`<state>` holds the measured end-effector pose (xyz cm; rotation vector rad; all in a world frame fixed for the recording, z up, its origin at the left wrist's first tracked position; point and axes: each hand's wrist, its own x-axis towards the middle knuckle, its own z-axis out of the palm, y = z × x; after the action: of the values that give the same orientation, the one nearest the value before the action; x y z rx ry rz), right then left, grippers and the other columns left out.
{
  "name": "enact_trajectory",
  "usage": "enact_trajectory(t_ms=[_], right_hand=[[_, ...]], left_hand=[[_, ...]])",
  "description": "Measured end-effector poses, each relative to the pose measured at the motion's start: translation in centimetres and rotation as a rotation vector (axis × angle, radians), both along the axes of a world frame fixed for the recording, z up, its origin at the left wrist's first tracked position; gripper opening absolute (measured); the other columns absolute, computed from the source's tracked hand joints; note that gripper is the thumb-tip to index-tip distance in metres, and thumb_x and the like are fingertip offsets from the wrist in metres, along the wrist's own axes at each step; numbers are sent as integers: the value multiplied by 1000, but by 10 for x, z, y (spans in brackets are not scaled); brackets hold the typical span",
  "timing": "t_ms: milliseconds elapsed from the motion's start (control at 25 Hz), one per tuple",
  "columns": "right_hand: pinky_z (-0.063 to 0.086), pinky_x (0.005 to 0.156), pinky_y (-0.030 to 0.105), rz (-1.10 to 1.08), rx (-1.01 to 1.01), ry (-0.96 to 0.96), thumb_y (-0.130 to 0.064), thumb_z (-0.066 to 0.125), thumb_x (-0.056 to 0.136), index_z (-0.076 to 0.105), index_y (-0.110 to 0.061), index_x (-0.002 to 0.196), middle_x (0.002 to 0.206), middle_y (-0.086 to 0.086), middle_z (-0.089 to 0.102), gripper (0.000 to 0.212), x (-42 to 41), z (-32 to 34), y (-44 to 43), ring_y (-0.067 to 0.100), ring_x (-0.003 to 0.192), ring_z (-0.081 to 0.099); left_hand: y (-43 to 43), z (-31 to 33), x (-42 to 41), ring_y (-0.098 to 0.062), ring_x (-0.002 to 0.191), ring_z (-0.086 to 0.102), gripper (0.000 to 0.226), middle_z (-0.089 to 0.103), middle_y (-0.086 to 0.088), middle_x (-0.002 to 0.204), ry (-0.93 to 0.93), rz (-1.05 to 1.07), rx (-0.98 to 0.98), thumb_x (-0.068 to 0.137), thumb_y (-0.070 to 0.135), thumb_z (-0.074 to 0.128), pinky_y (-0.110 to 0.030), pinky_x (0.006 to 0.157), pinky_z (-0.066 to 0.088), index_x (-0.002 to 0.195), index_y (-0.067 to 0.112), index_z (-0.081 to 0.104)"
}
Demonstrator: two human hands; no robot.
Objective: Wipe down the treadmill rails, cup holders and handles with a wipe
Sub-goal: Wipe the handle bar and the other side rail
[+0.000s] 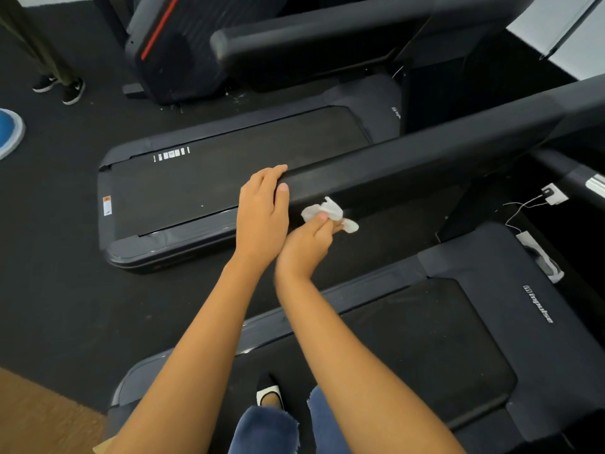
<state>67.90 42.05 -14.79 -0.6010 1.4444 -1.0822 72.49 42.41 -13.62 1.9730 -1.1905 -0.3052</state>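
A long dark handrail (409, 162) of the treadmill runs from the centre up to the right. My left hand (263, 211) wraps over its near end, fingers on top and thumb on the near side. Just to the right, my right hand (311, 239) pinches a crumpled white wipe (327, 211) and presses it against the rail's near side face. I stand on the treadmill's black belt (425, 348), with one shoe and blue jeans visible at the bottom.
A second treadmill (203, 188) lies parallel on the left, with its own handrail (311, 37) above. White cables and a charger (553, 194) hang at right. Another person's shoes (62, 88) stand on the dark floor at top left. A blue object (8, 129) sits at the left edge.
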Motion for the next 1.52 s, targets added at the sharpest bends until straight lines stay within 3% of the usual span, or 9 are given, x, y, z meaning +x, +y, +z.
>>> enact_trajectory(t_ms=[160,280,440,560,920,1120,1240,1400,1520], right_hand=[[40,88,24,-269,115,-134,-22,29,105,46,-8,137,119,5,56,39,-32,16,-48,16,104,54],[43,83,28,-348,141,-141,-3,35,99,51,3,129,126,21,57,34,-64,8,-87,27,104,57],[48,88,40,-253,111,45,-13,32,103,58,4,110,114,25,61,32,-48,4,-58,34,103,60],[53,87,42,-37,117,-71,-16,34,103,58,-5,94,105,22,64,28,-21,5,-3,25,91,63],[47,81,36,-171,183,75,-5,31,102,43,13,129,132,31,49,35,-113,10,-141,39,117,53],[42,82,31,-200,125,124,-12,33,103,57,9,111,115,29,61,33,-65,0,-73,37,107,59],[51,86,36,-38,214,-124,-17,34,103,58,-6,103,102,15,63,27,-28,1,-11,25,95,62],[45,74,34,-126,286,-151,-1,40,95,57,4,108,84,8,55,22,-59,-4,-59,23,81,57],[47,88,43,-49,329,-100,-6,33,99,45,7,132,112,25,58,37,-76,-1,-77,37,102,58]], left_hand=[[0,8,-5,-18,130,37,40,47,-2,140,-106,8,75,101,22,36,-24,106,27,139,13,45],[1,11,-11,-26,134,33,48,43,-9,144,-291,-71,155,101,27,31,-39,114,27,143,6,37],[-1,5,-18,-30,137,31,58,41,-8,147,-444,-77,197,96,35,21,-48,115,24,145,6,34],[-3,2,-17,-29,135,33,56,43,-8,145,-417,-57,165,97,35,26,-46,113,27,144,6,36],[-1,4,-15,-26,132,37,51,47,-7,142,-410,-36,130,100,33,33,-36,113,28,144,7,38],[-4,3,-17,-24,128,37,50,48,-6,140,-377,-34,94,99,32,35,-34,110,27,143,7,40],[-3,2,-16,-23,130,35,49,47,-5,142,-347,-31,95,100,31,37,-34,111,26,144,9,39],[-2,5,-18,-22,132,33,48,46,-3,142,-317,-25,94,101,28,39,-33,111,26,145,10,38],[-3,5,-17,-22,133,32,47,44,-3,144,-289,-22,105,101,27,40,-33,111,25,145,11,37]])
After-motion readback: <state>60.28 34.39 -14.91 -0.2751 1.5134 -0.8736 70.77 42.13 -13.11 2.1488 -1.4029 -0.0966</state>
